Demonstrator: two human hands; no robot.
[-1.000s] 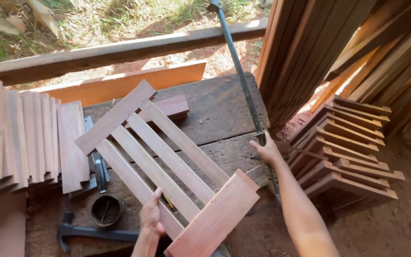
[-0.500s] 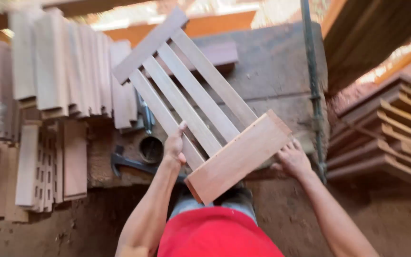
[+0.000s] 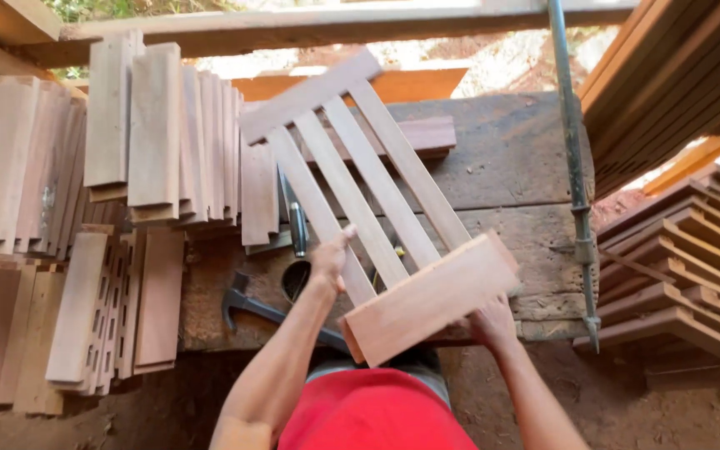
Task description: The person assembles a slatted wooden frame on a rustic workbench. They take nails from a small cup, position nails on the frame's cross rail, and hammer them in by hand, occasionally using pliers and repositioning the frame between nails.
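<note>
A slatted wooden panel (image 3: pixel 360 175) lies slanted on a dark workbench (image 3: pixel 510 158), with several long slats joined by a cross board at the far end. A wide reddish board (image 3: pixel 427 300) lies across its near end. My left hand (image 3: pixel 331 260) rests on one slat just left of that board, fingers pressed on the wood. My right hand (image 3: pixel 492 323) grips the board's near right corner from below.
Stacks of short boards (image 3: pixel 152 133) cover the left side of the bench. A hammer (image 3: pixel 247 307), a small round tin (image 3: pixel 296 279) and a dark-handled tool (image 3: pixel 296 225) lie near my left hand. A metal bar (image 3: pixel 572 167) runs down the right; stacked panels (image 3: pixel 685 267) stand beyond.
The view has swung back over the bench. My right hand left the metal bar and took the board's near corner; my left hand stays on the slats.
</note>
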